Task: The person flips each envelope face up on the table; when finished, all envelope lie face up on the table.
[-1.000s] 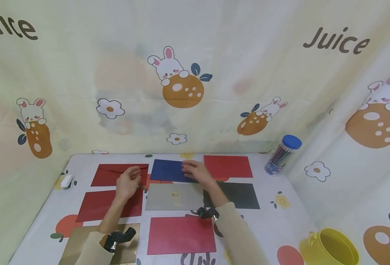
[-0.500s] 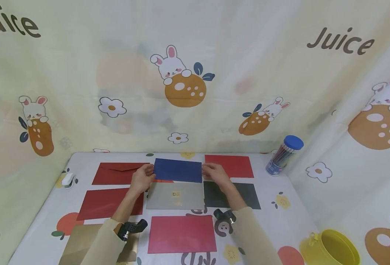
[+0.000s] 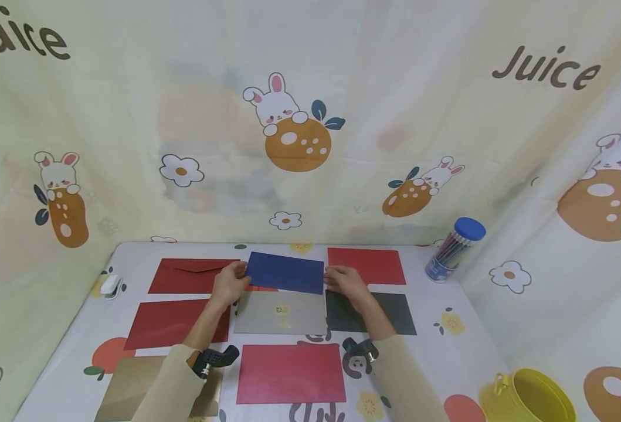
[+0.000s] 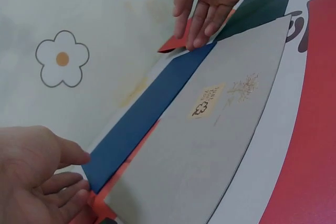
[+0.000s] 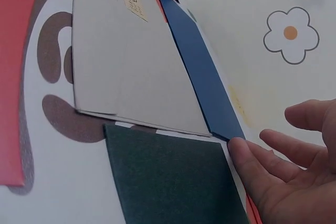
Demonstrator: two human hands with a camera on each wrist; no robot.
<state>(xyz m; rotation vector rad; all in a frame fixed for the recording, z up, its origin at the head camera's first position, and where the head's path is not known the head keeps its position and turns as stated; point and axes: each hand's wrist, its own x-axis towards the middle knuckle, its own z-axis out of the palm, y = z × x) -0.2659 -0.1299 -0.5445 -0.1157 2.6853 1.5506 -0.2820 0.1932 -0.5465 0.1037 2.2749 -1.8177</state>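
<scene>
A flat blue envelope (image 3: 286, 272) lies at the back middle of the table, slightly turned. My left hand (image 3: 231, 282) is at its left short edge, fingertips right at the corner in the left wrist view. At the right short edge is my right hand (image 3: 348, 283); in the right wrist view one fingertip meets the envelope's corner while other digits stand apart from it. A grey envelope (image 3: 260, 313) with a small gold label lies just in front of the blue one. Right of that lies a dark green envelope (image 3: 389, 316), partly under my right arm.
Around them lie a dark red flap envelope (image 3: 183, 276), another dark red one (image 3: 157, 325), a bright red one (image 3: 379, 265), a pinkish-red one (image 3: 291, 375) and a gold one (image 3: 131, 381). A white stapler-like object (image 3: 112, 286), a pencil jar (image 3: 450, 252) and a yellow bucket (image 3: 529, 398) stand around the sides.
Both hands have come to the blue envelope's short edges: the left moved right, off the flap envelope, and the right drew back rightward from over the blue one. The blue envelope has turned slightly.
</scene>
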